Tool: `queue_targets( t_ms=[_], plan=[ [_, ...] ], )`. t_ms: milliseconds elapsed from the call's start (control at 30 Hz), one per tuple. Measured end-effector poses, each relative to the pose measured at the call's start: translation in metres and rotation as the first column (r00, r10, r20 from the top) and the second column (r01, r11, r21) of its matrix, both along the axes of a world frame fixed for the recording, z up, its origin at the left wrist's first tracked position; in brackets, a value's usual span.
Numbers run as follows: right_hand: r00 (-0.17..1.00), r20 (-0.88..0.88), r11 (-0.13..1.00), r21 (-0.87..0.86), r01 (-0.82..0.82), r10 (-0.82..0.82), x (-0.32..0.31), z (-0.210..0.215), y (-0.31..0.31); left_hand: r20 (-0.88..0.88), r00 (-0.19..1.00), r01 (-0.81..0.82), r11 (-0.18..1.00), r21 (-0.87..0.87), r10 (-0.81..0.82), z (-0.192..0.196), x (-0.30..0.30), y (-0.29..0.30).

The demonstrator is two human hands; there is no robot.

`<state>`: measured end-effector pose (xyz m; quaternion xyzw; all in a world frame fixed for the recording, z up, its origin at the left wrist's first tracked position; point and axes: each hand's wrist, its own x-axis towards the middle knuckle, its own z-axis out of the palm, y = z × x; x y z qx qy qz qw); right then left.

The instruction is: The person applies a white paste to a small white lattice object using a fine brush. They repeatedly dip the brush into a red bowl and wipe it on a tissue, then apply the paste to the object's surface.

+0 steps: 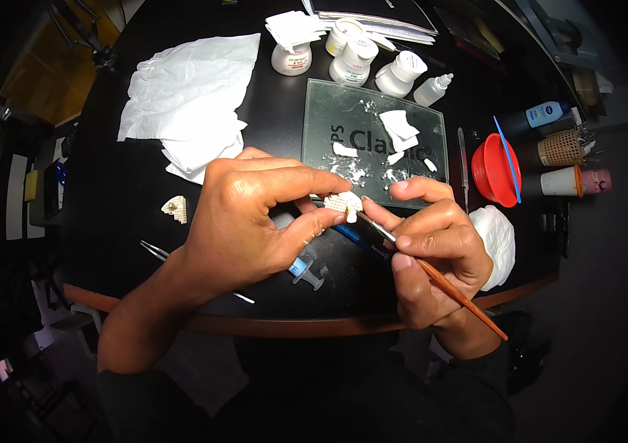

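With the glass slab (320, 103) as landmark, we place the pale cast (340, 201) at its near edge, left of centre; the left hand (249, 210), off the slab's near left corner, pinches the cast between thumb and fingers; the right hand (453, 242), off its near right corner, pinches the brush (453, 289), whose long axis slants toward the slab with the tip at the cast's right side, contact unclear to us

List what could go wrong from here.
The small cream, textured model piece might slip, being pinched only by the fingers of the left hand. The slender, brown wooden-handled brush could nudge it, since its tip is so close. The loose white scraps on the rectangular glass slab could scatter if the right hand knocks them.
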<state>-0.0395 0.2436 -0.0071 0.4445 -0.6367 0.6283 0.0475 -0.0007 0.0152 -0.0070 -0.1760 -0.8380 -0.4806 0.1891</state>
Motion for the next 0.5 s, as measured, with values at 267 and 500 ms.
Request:
queue_targets(
  t_ms=[267,500],
  plan=[
    [0.998,0.0,0.998,-0.025,0.057,-0.057,0.0017,0.0017,-0.0038,-0.002,1.0,0.003,1.0,-0.004,-0.003,0.0003,-0.001,0.0011],
    [0.998,0.003,0.998,-0.002,0.059,-0.059,0.0034,0.0048,-0.0032,-0.002,1.0,0.0,1.0,-0.009,0.0,0.0023,0.0009,-0.0002]
  ],
)
